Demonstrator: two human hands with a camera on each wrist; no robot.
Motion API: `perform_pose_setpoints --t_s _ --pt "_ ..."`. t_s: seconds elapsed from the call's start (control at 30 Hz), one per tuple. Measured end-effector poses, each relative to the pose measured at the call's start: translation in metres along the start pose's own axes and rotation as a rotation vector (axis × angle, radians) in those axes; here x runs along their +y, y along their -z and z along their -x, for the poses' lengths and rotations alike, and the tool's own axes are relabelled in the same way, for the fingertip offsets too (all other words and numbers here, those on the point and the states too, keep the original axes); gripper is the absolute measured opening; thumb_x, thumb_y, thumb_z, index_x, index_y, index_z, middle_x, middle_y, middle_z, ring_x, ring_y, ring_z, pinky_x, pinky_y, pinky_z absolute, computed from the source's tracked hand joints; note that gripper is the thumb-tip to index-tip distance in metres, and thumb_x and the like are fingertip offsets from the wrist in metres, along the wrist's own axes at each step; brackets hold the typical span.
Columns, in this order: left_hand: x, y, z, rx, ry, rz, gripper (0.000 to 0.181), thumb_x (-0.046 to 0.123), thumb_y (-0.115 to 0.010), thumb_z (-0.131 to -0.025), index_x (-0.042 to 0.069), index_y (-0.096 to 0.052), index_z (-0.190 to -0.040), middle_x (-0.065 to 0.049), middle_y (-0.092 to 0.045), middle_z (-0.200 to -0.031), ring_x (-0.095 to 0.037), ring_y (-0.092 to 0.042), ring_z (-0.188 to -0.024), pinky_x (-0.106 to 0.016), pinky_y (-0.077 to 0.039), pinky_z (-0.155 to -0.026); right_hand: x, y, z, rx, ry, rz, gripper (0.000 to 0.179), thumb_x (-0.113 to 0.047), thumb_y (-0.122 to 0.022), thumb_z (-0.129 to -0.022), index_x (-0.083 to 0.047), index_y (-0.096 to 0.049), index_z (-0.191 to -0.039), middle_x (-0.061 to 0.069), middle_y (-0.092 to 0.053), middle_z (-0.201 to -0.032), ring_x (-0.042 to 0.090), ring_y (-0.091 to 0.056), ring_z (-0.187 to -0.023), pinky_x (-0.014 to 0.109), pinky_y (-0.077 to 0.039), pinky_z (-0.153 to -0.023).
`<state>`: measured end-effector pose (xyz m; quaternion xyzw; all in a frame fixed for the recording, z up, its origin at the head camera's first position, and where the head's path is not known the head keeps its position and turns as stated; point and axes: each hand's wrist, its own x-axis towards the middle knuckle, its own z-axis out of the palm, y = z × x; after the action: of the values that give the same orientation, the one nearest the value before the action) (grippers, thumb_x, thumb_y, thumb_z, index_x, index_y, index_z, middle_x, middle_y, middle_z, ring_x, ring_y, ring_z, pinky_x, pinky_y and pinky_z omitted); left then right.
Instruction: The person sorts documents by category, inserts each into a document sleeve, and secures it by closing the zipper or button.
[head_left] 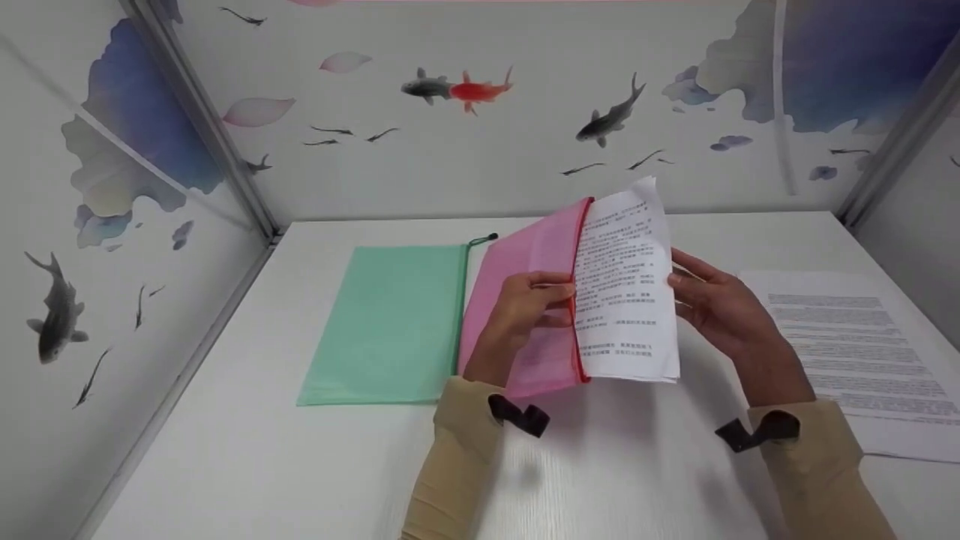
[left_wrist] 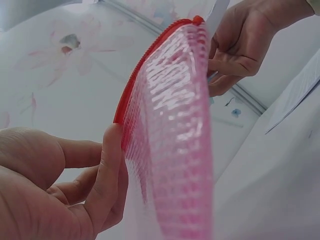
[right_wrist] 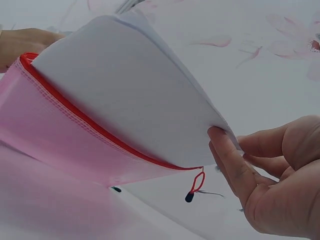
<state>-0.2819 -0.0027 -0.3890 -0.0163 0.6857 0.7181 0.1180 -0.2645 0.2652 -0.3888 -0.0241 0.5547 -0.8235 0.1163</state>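
A pink zip pouch [head_left: 517, 259] with a red zipper is held up, tilted, over the table. My left hand [head_left: 521, 304] pinches its edge at the zipper. Printed paper sheets [head_left: 626, 300] stick out of the open side, part of them hidden inside the pouch. On their outer edge, my right hand [head_left: 716, 304] pinches the stack between thumb and fingers. In the right wrist view, the blank backs of the sheets [right_wrist: 125, 90] rise from the zipper, and a red loop pull with a black end [right_wrist: 190, 196] dangles from its corner.
A green zip pouch [head_left: 390, 322] lies flat to the left, its dark pull [head_left: 491, 238] near the pink one. Another printed sheet [head_left: 862, 352] lies at the right, partly behind the right forearm. Painted panels [head_left: 525, 150] wall the white table [head_left: 240, 420] at the back and sides.
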Motion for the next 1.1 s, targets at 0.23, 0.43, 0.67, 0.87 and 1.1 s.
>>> perform_pose_setpoints --t_s 0.23,0.43,0.67,0.87,1.1 --pt "-0.0002 -0.0007 0.0002 -0.006 0.001 -0.004 0.023 0.016 -0.075 -0.090 0.013 -0.074 -0.113 -0.006 -0.074 -0.103 -0.024 -0.074 -0.083 -0.033 -0.064 -0.072 0.0048 -0.0032 -0.0017 0.006 -0.009 0.032 0.072 -0.011 -0.061 -0.100 -0.008 -0.021 -0.160 -0.007 -0.071 -0.119 0.010 -0.072 -0.100 0.021 -0.058 -0.083" --pt "-0.0011 -0.0013 0.0005 0.001 0.005 -0.013 0.024 0.017 -0.075 -0.090 0.014 -0.074 -0.114 -0.005 -0.074 -0.105 -0.024 -0.075 -0.084 -0.032 -0.063 -0.073 0.0062 -0.0049 -0.0021 0.021 -0.008 0.046 0.072 -0.012 -0.063 -0.098 -0.008 -0.024 -0.159 -0.008 -0.071 -0.119 0.010 -0.071 -0.100 0.021 -0.058 -0.083" --pt "-0.0011 -0.0016 0.0012 0.007 0.005 -0.012 0.023 0.017 -0.076 -0.089 0.015 -0.075 -0.112 -0.004 -0.073 -0.104 -0.025 -0.075 -0.084 -0.032 -0.063 -0.073 0.0071 -0.0070 -0.0028 0.030 -0.012 0.056 0.072 -0.014 -0.065 -0.097 -0.009 -0.026 -0.159 -0.009 -0.070 -0.120 0.009 -0.070 -0.102 0.020 -0.057 -0.085" --pt "-0.0008 -0.0028 0.0026 0.010 0.011 -0.012 0.022 0.017 -0.075 -0.089 0.015 -0.075 -0.112 -0.004 -0.073 -0.104 -0.024 -0.075 -0.085 -0.032 -0.063 -0.073 0.0086 -0.0080 -0.0038 0.021 -0.003 0.067 0.072 -0.016 -0.064 -0.098 -0.009 -0.026 -0.159 -0.008 -0.069 -0.122 0.009 -0.071 -0.102 0.020 -0.058 -0.084" --pt "-0.0009 -0.0047 0.0022 0.013 0.022 -0.022 0.022 0.016 -0.076 -0.089 0.015 -0.075 -0.111 -0.004 -0.074 -0.102 -0.024 -0.075 -0.082 -0.032 -0.063 -0.072 0.0092 -0.0072 -0.0033 -0.026 0.016 0.106 0.070 -0.014 -0.061 -0.100 -0.007 -0.024 -0.159 -0.008 -0.067 -0.126 0.009 -0.070 -0.105 0.021 -0.058 -0.084"
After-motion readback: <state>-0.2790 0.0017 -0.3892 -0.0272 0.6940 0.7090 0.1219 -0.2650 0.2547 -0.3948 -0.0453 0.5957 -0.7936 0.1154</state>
